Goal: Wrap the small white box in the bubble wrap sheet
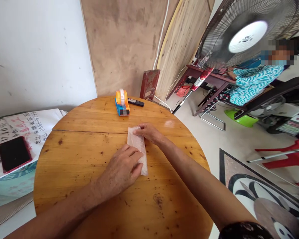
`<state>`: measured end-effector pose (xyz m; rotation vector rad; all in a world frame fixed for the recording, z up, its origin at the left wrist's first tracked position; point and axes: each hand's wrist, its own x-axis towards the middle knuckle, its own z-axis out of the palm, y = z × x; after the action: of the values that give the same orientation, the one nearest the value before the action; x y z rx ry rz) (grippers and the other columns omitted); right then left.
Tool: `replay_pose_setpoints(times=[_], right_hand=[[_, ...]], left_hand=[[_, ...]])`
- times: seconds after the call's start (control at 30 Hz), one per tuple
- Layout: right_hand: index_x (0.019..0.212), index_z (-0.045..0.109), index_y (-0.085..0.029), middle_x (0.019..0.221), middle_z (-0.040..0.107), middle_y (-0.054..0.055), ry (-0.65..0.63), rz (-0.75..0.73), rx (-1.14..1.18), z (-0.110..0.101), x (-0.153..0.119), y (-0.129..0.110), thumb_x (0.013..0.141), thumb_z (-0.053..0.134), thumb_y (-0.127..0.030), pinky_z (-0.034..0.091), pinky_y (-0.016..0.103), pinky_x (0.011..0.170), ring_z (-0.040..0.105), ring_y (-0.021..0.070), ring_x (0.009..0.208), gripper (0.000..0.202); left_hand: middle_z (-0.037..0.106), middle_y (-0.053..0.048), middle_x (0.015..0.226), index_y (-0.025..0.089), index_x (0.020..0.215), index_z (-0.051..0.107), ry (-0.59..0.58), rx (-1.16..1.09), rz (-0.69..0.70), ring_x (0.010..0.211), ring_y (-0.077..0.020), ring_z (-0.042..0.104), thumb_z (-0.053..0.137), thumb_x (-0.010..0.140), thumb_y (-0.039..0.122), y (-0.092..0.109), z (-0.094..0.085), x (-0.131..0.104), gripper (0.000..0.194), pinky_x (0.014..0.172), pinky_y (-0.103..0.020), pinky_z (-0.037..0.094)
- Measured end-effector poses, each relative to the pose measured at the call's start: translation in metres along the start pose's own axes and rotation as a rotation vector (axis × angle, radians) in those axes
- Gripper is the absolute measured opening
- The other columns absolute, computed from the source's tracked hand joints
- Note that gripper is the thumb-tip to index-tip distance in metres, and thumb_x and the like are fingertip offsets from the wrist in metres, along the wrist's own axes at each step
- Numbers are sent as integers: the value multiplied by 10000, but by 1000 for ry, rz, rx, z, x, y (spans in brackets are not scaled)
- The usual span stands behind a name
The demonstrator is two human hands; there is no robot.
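A flat, whitish, translucent strip, like bubble wrap (137,141), lies lengthwise on the round wooden table (84,166). My right hand (149,132) pinches its far end between thumb and fingers. Across the strip's nearer half rests my left hand (126,164), its fingers lying over the wrap and its thumb a little apart. Whether anything is inside the wrap cannot be made out. Beyond the strip stands an orange and blue tape dispenser (122,103) with a roll of tape, touching neither hand.
Behind the dispenser lies a black remote-like object (136,102). A phone (14,154) sits on printed sacks (37,122) at the left. A red chair (149,84) is past the far edge. At the right are a large fan (246,36) and a seated person (259,79).
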<state>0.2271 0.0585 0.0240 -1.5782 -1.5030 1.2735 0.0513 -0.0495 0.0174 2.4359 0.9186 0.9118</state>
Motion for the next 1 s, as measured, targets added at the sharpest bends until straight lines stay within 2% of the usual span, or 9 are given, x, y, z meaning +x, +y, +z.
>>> replay_pose_setpoints(times=[0.2,0.37,0.47,0.6,0.73,0.8,0.83,0.93,1.0], right_hand=[[637,507,-187,583,497,-61,8,-48,61,-5,-18,-18,568,707,-391,319,223,508,423,86,528,294],[717,539,-193,662,533,-37,-21,-280,5,-6,-56,-35,687,696,-433,390,245,577,485,114,608,289],[788,578,-199,726,576,-9,20,-391,-130,-2,-79,-34,785,644,-432,417,260,618,528,146,689,243],[846,607,-209,731,598,-3,77,-444,-279,6,-108,-27,864,585,-380,414,260,594,534,151,666,174],[905,625,-223,800,653,3,79,-517,-367,15,-138,-18,908,549,-285,456,267,652,593,158,727,98],[929,618,-237,872,677,15,75,-576,-393,20,-150,-10,913,529,-224,487,284,723,624,168,797,91],[936,610,-246,927,685,24,78,-609,-411,23,-155,-5,909,523,-196,498,298,769,636,177,856,104],[958,585,-260,1116,668,59,122,-721,-466,32,-162,11,890,507,-140,498,351,905,624,202,1064,158],[986,571,-259,1184,646,78,173,-779,-476,38,-163,20,869,499,-117,497,372,941,606,208,1133,198]], left_hand=[[691,-80,987,146,982,667,6,-65,-67,951,-245,562,529,852,151,-7,4,0,189,840,-392,497],[688,-67,1010,182,989,673,35,30,-56,946,-246,567,559,852,186,-6,2,-2,179,854,-408,467],[648,-88,997,180,951,651,94,162,-82,939,-265,545,579,845,231,-2,0,-4,138,828,-426,453],[580,-66,883,184,884,547,185,256,-190,865,-260,543,631,794,309,0,1,-9,176,757,-405,461],[571,-77,1006,179,1092,493,273,139,-256,931,-256,574,662,773,337,-4,6,-12,394,798,-394,487],[572,-97,1083,168,1185,471,228,54,-223,996,-258,570,643,794,312,-6,7,-12,451,837,-395,485],[580,-95,1082,168,1168,492,184,9,-196,1000,-250,569,612,817,290,-6,7,-11,390,840,-387,484],[609,-57,940,177,968,575,59,-101,-142,896,-209,574,539,858,255,-8,2,-9,140,784,-340,482],[611,-38,872,179,912,591,4,-155,-129,835,-190,574,559,842,264,-10,-5,-7,115,749,-317,480]])
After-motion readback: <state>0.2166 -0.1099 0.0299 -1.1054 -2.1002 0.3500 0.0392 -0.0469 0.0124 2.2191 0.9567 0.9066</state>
